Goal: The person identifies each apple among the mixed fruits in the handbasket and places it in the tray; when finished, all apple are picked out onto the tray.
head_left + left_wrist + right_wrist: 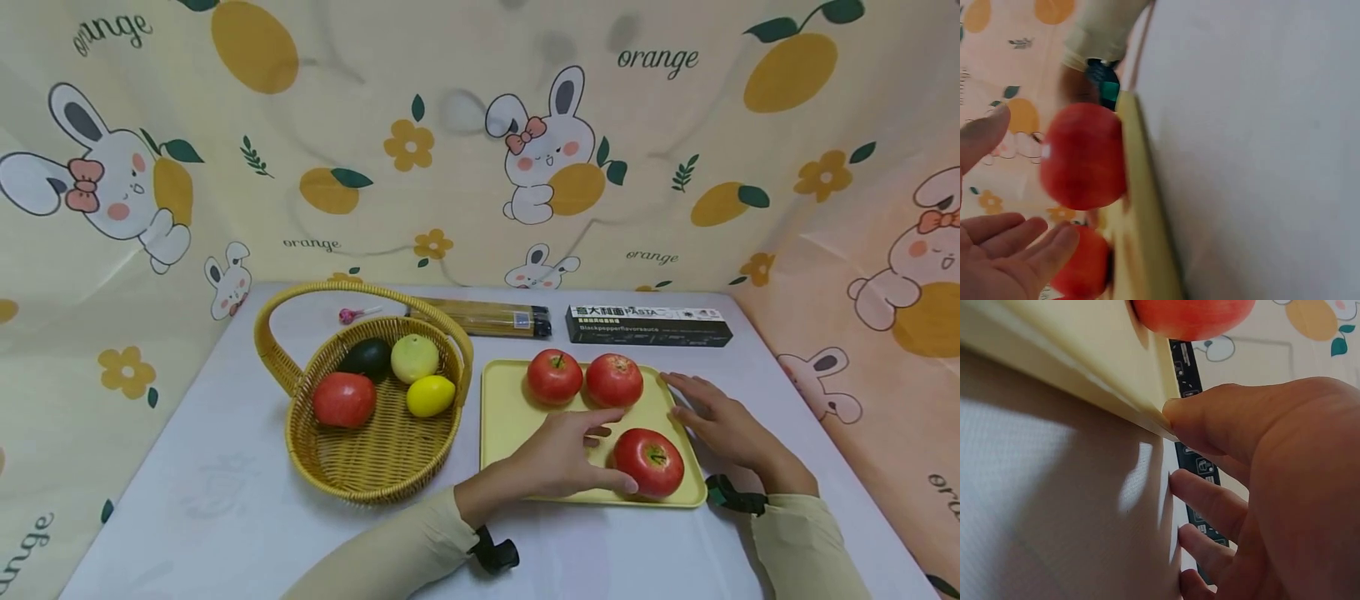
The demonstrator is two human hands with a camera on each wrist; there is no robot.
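On the yellow tray (504, 433) sit three red apples: one back left (553, 377), one back right (614, 381), and a front apple (649, 463). My left hand (558, 454) reaches over the tray beside the front apple, thumb and fingers spread. The left wrist view shows a gap between this hand and the front apple (1083, 156). At the tray's right side is my right hand (723, 425). Its thumb (1210, 415) rests at the tray rim in the right wrist view, while the other fingers extend down beside the tray.
A wicker basket (367, 493) with a tall handle stands left of the tray, holding a red fruit (344, 399), a dark avocado (366, 359), a pale green fruit (415, 358) and a lemon (431, 396). Behind are a lollipop (348, 316), a spaghetti pack (487, 318) and a pasta box (648, 326).
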